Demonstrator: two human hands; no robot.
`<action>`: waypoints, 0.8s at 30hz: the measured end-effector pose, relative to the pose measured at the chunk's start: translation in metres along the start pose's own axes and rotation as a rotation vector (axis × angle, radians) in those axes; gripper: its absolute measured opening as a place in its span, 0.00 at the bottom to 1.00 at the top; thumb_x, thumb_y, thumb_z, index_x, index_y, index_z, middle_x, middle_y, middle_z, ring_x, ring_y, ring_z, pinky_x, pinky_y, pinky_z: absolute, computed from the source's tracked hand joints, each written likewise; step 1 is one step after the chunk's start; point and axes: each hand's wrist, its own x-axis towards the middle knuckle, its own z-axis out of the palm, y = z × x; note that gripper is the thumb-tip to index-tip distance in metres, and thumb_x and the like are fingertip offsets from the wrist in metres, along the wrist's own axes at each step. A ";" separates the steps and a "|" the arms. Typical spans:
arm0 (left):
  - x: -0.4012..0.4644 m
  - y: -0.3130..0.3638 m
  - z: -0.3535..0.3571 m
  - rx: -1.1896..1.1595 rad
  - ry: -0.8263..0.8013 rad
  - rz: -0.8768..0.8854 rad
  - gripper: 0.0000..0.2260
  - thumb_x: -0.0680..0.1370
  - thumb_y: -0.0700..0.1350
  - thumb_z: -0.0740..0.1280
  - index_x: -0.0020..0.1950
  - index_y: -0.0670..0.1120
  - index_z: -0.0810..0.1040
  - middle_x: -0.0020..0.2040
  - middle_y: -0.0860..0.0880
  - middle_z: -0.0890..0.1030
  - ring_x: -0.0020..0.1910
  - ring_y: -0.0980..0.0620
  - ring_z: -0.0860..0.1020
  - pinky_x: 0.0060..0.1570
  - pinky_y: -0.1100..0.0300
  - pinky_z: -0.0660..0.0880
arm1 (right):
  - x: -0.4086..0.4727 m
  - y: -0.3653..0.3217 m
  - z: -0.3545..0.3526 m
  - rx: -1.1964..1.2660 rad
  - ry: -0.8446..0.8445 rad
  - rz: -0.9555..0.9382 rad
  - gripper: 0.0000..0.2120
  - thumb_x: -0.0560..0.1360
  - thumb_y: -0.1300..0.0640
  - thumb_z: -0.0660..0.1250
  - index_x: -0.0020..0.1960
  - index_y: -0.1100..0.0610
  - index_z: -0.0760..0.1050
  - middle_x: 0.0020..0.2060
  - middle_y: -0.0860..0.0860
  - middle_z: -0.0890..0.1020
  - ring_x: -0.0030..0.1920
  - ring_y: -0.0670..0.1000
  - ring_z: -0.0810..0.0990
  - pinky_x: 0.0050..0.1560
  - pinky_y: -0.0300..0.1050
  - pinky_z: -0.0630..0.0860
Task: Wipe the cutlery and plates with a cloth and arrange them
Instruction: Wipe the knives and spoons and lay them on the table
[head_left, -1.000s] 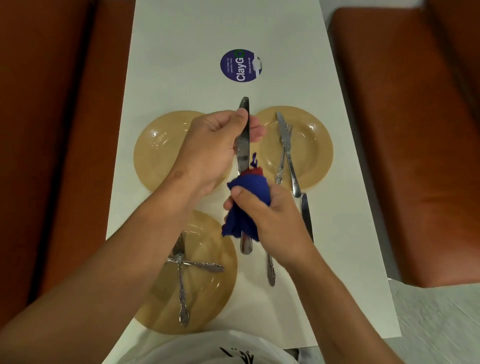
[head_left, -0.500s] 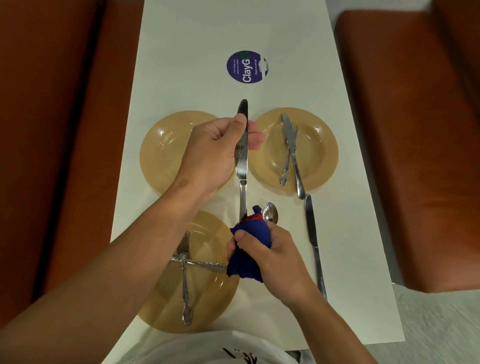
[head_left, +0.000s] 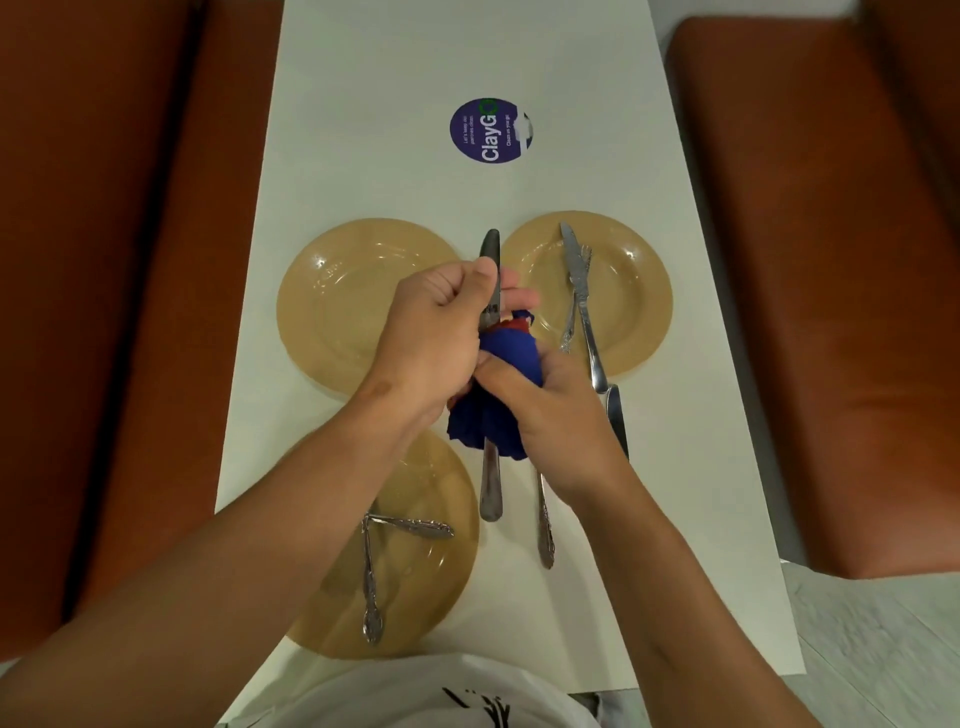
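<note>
While the knife (head_left: 490, 364) is running lengthwise away from the person, its rounded tip pointing up the white table (head_left: 363, 130) and its handle end hanging back toward the body, the left hand (head_left: 441, 332) is pinching the blade near the tip, fingers curled around it. The right hand (head_left: 550, 415) is wrapping a blue cloth (head_left: 493, 410) around the knife's middle, thumb and fingers curled tight on the bunched fabric, so the cloth is sitting just behind the left hand and touching it. The bare handle is showing below the cloth, held up over the table between the near plate (head_left: 415, 587) and a loose spoon or fork handle (head_left: 544, 525) lying beside it.

Because the knife's long axis is lining up with the table's length, any wiping stroke is likely running along that line, toward the person, with the right hand the one placed to slide and the left the one anchoring.

A far left plate (head_left: 332, 312) is sitting bare, while the far right plate (head_left: 634, 291) is carrying a second knife (head_left: 582, 301) and a fork (head_left: 574, 306) side by side; another knife (head_left: 615, 415) is lying on the table just past the right hand. Two crossed pieces of cutlery (head_left: 379, 551) are resting on the near plate. A round purple sticker (head_left: 488, 130) is marking the table farther up, and orange bench seats (head_left: 805, 312) are flanking both sides.
</note>
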 end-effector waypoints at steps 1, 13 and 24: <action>0.003 0.000 -0.002 0.002 -0.009 0.006 0.13 0.87 0.46 0.61 0.51 0.45 0.83 0.43 0.49 0.89 0.47 0.53 0.88 0.45 0.59 0.82 | -0.001 0.004 0.000 0.018 -0.003 0.024 0.05 0.83 0.62 0.66 0.51 0.65 0.78 0.38 0.58 0.83 0.39 0.56 0.83 0.43 0.50 0.83; 0.000 -0.023 -0.015 0.191 -0.273 -0.078 0.12 0.86 0.49 0.62 0.58 0.45 0.83 0.53 0.53 0.89 0.54 0.49 0.86 0.62 0.50 0.80 | -0.041 0.056 -0.017 0.009 0.081 0.192 0.09 0.83 0.60 0.67 0.44 0.55 0.82 0.41 0.59 0.85 0.43 0.61 0.84 0.54 0.68 0.82; -0.020 -0.042 -0.030 0.319 -0.350 -0.129 0.09 0.86 0.44 0.63 0.52 0.47 0.83 0.39 0.51 0.86 0.41 0.50 0.85 0.48 0.53 0.83 | -0.030 0.018 -0.059 -0.342 -0.139 0.318 0.11 0.82 0.48 0.68 0.59 0.53 0.80 0.50 0.52 0.88 0.52 0.57 0.87 0.54 0.52 0.85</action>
